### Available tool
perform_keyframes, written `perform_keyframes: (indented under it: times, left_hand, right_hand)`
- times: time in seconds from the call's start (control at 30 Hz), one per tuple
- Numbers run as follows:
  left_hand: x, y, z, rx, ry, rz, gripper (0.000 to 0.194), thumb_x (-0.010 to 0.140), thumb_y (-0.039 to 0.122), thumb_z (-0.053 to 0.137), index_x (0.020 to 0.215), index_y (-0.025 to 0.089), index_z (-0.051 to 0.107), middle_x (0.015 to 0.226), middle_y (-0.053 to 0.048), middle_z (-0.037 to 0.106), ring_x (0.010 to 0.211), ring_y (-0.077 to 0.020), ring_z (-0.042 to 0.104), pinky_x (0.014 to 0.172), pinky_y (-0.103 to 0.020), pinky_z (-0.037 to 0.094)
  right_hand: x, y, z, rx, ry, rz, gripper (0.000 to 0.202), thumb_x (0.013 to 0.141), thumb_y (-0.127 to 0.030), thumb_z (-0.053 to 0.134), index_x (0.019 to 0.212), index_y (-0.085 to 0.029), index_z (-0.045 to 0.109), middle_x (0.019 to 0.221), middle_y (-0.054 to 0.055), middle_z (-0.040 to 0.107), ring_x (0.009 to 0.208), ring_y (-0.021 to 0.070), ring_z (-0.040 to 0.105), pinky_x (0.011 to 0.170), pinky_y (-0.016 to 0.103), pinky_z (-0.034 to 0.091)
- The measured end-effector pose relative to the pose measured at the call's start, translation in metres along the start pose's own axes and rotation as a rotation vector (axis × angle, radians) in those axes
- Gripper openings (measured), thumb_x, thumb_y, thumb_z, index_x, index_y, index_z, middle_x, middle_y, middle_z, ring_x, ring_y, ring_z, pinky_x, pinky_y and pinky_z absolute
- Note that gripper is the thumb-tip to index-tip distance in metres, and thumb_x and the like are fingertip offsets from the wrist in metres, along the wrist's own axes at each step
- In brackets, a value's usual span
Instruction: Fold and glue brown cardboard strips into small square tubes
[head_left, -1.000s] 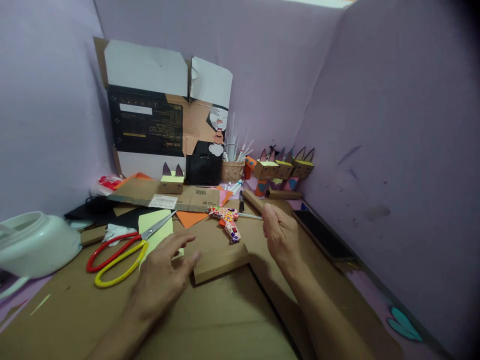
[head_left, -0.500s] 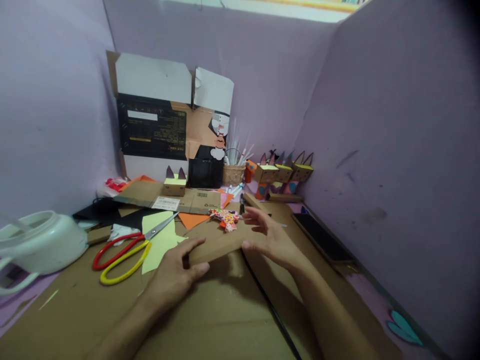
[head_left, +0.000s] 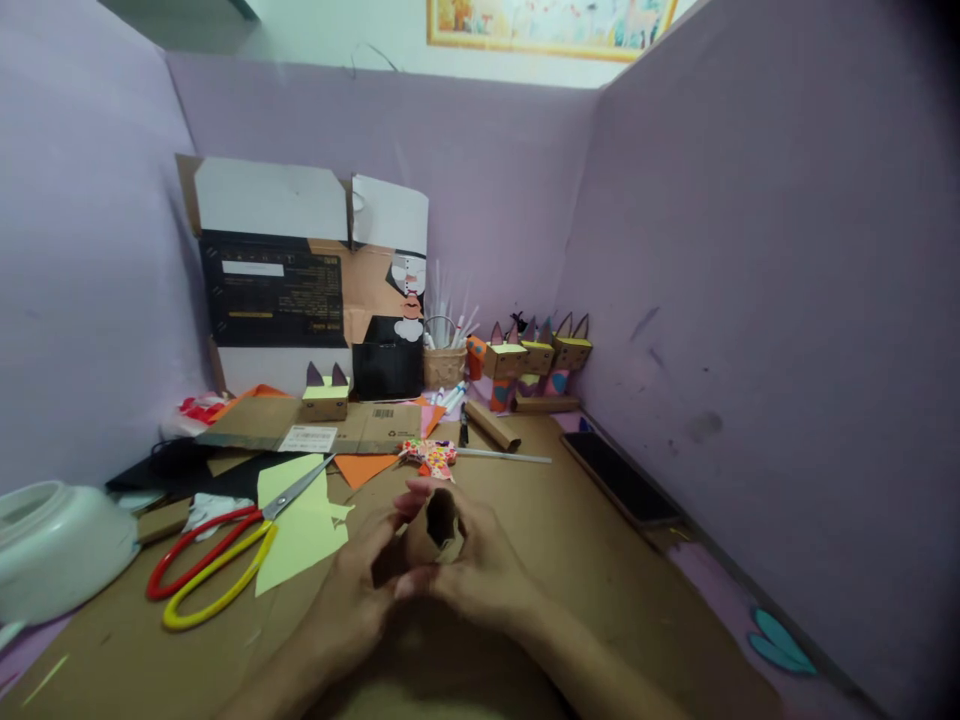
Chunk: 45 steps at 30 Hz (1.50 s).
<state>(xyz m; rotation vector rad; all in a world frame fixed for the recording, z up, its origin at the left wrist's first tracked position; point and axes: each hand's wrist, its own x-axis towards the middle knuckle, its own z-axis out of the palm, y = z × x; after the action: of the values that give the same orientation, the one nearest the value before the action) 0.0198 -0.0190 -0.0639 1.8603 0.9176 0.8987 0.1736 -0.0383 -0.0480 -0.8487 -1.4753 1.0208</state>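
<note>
A brown cardboard tube (head_left: 419, 536) is held above the bench (head_left: 615, 590), its uneven open end facing the viewer. The left hand (head_left: 365, 580) curls round one side, the right hand (head_left: 484, 565) grips the other. Too hard a squeeze could crease or flatten its thin-looking wall. Left of the hands lie open scissors (head_left: 265, 514) on yellow paper (head_left: 304, 545). Just beyond the tube is a patterned glue gun (head_left: 430, 455); if hot, it could burn a hand reaching forward carelessly.

Craft corner, purple walls (head_left: 750, 250): scissors (head_left: 294, 492), cut yellow paper (head_left: 304, 548), markers (head_left: 454, 398), eared cardboard figures (head_left: 572, 356).
</note>
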Motion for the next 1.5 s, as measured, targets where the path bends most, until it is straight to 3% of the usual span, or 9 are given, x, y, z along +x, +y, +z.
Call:
perform_keyframes:
  times: [0.23, 0.43, 0.53, 0.7, 0.8, 0.9, 1.13, 1.37, 1.5]
  left_hand:
    - [0.0, 0.0, 0.001, 0.187, 0.05, -0.027, 0.024, 0.075, 0.039, 0.057, 0.09, 0.022, 0.066, 0.078, -0.003, 0.068, 0.074, -0.0238, 0.062, 0.065, -0.028, 0.048]
    - [-0.003, 0.0, 0.003, 0.156, 0.108, -0.07, 0.013, 0.069, 0.035, 0.063, 0.068, 0.022, 0.065, 0.062, -0.001, 0.062, 0.066, -0.0231, 0.06, 0.061, -0.028, 0.046]
    - [-0.004, 0.003, 0.003, -0.057, 0.03, -0.162, 0.022, 0.069, 0.039, 0.064, 0.079, 0.019, 0.066, 0.07, -0.002, 0.065, 0.071, -0.0233, 0.06, 0.063, -0.028, 0.047]
    - [-0.001, 0.006, 0.001, -0.333, -0.076, -0.223, 0.037, 0.072, 0.043, 0.061, 0.093, 0.013, 0.066, 0.078, -0.006, 0.067, 0.073, -0.0209, 0.06, 0.061, -0.027, 0.046]
    - [0.005, 0.0, -0.003, -0.372, 0.151, -0.333, 0.041, 0.069, 0.042, 0.064, 0.096, 0.011, 0.063, 0.067, -0.003, 0.065, 0.056, -0.0138, 0.056, 0.049, -0.022, 0.042]
    - [0.01, -0.007, -0.006, -0.419, 0.408, -0.457, 0.034, 0.055, 0.033, 0.075, 0.077, 0.013, 0.059, 0.049, 0.005, 0.056, 0.04, -0.0073, 0.045, 0.038, -0.017, 0.034]
    - [0.006, -0.004, -0.015, -0.435, 0.469, -0.489, 0.031, 0.055, 0.037, 0.072, 0.055, 0.015, 0.051, 0.037, 0.007, 0.047, 0.029, -0.0037, 0.033, 0.03, -0.014, 0.021]
    - [0.004, 0.0, -0.014, -0.28, 0.245, -0.307, 0.044, 0.06, 0.03, 0.07, 0.099, 0.013, 0.057, 0.094, -0.009, 0.063, 0.068, -0.0163, 0.06, 0.054, -0.025, 0.047]
    - [0.003, 0.001, -0.013, -0.373, 0.162, -0.344, 0.041, 0.06, 0.024, 0.065, 0.099, 0.013, 0.056, 0.089, -0.007, 0.063, 0.062, -0.0135, 0.057, 0.051, -0.024, 0.045]
  right_hand:
    - [-0.002, 0.004, 0.001, -0.011, 0.019, 0.0, 0.045, 0.057, -0.018, 0.077, 0.1, -0.024, 0.062, 0.093, 0.001, 0.067, 0.089, 0.0193, 0.062, 0.083, 0.031, 0.047]
    - [-0.003, -0.001, 0.002, 0.047, 0.009, 0.079, 0.041, 0.057, -0.016, 0.077, 0.095, -0.025, 0.064, 0.087, -0.001, 0.068, 0.084, 0.0182, 0.062, 0.08, 0.03, 0.047]
    - [0.0, -0.004, -0.001, 0.08, 0.035, 0.076, 0.047, 0.057, -0.011, 0.074, 0.101, -0.024, 0.061, 0.092, -0.001, 0.067, 0.086, 0.0183, 0.061, 0.08, 0.03, 0.046]
    - [0.008, 0.002, -0.008, 0.293, 0.136, 0.192, 0.029, 0.068, -0.025, 0.068, 0.096, -0.018, 0.064, 0.088, 0.003, 0.068, 0.08, 0.017, 0.062, 0.07, 0.027, 0.048]
    - [0.012, 0.011, -0.012, 0.44, 0.21, 0.353, 0.031, 0.064, -0.031, 0.072, 0.089, -0.014, 0.066, 0.075, 0.002, 0.067, 0.063, 0.0128, 0.061, 0.056, 0.022, 0.048]
    - [0.015, 0.019, -0.016, 0.497, 0.314, 0.484, 0.031, 0.06, -0.032, 0.075, 0.081, -0.011, 0.066, 0.061, -0.001, 0.062, 0.047, 0.0071, 0.052, 0.045, 0.018, 0.045]
    - [0.017, 0.026, -0.016, 0.521, 0.391, 0.558, 0.033, 0.064, -0.037, 0.071, 0.086, -0.014, 0.061, 0.071, 0.002, 0.065, 0.056, 0.0112, 0.058, 0.05, 0.022, 0.051]
    - [0.017, 0.023, -0.013, 0.501, 0.514, 0.515, 0.044, 0.062, -0.039, 0.074, 0.094, -0.022, 0.049, 0.064, -0.003, 0.06, 0.047, 0.0097, 0.056, 0.039, 0.019, 0.048]
    - [0.017, 0.021, -0.01, 0.443, 0.526, 0.491, 0.047, 0.059, -0.041, 0.075, 0.09, -0.023, 0.045, 0.061, -0.005, 0.059, 0.045, 0.0088, 0.055, 0.041, 0.02, 0.05]
